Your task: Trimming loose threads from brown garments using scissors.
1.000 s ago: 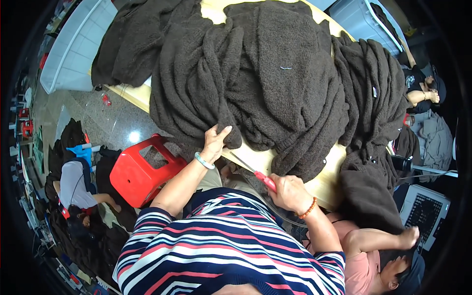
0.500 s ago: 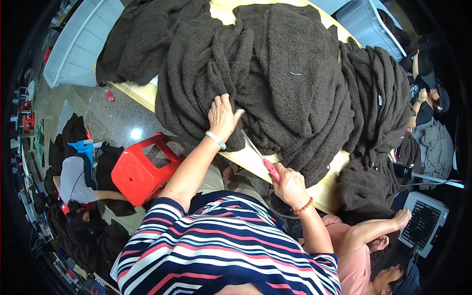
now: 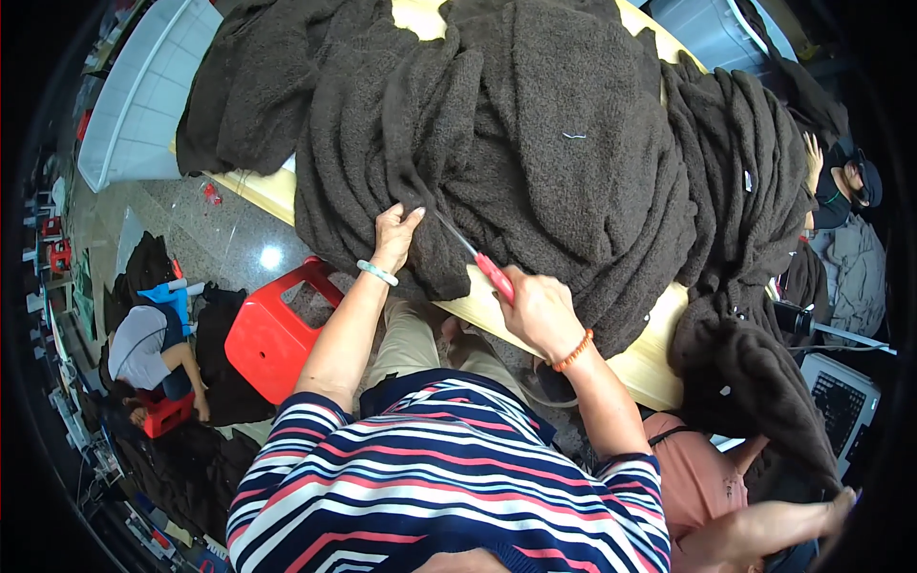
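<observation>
A large heap of dark brown fleecy fabric [image 3: 573, 172] lies over a pale yellow table [image 3: 659, 353]. My left hand [image 3: 394, 234], with a pale bangle at its wrist, pinches a fold of the fabric at the heap's near edge. In my right hand [image 3: 546, 310] is a red-handled tool [image 3: 495, 277] with a long thin metal blade. That blade points up and left, and its tip meets the fabric close to my left fingertips. Whether the tool has one blade or two, I cannot make out. A short pale thread [image 3: 573, 136] lies on the heap.
Left of my legs stands a red plastic stool [image 3: 272, 344]. Large pale plastic bins stand at the far left [image 3: 143, 105] and far right [image 3: 712, 33]. One person sits low at the left; others work at the right, near brown fabric and a grey machine [image 3: 841, 401].
Both my hands have moved left, the right one also upward with the tool. My left hand has gone from lying spread on the fabric to pinching it. The co-worker at lower right has pulled brown fabric nearer.
</observation>
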{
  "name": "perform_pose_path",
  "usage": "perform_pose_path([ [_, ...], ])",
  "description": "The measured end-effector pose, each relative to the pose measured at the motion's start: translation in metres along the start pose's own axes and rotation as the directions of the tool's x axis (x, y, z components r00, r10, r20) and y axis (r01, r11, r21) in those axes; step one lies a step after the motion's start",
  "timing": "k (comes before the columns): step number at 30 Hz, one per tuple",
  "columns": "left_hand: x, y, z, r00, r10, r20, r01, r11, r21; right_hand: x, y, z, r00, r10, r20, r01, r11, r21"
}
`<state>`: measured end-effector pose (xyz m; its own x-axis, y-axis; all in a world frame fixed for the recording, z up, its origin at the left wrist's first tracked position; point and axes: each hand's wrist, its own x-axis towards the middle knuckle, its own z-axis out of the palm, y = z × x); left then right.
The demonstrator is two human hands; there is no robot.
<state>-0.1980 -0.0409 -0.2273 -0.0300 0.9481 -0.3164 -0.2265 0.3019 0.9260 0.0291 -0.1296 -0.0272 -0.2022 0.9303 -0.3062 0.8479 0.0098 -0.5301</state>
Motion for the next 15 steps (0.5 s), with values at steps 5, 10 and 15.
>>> perform_pose_path([
  [5,0.001,-0.005,-0.001,0.999,0.035,0.017,-0.036,0.995,0.098,0.045,0.004,0.011,0.998,-0.038,0.051,0.042,0.995,-0.088],
  [10,0.0,-0.007,-0.006,0.999,-0.002,-0.054,0.007,0.995,0.098,0.038,0.001,0.011,0.991,-0.057,0.124,0.075,0.986,-0.148],
  [15,-0.003,0.001,0.0,0.992,0.002,-0.129,0.015,0.991,0.131,0.051,0.001,0.011,0.993,-0.061,0.104,0.077,0.986,-0.148],
])
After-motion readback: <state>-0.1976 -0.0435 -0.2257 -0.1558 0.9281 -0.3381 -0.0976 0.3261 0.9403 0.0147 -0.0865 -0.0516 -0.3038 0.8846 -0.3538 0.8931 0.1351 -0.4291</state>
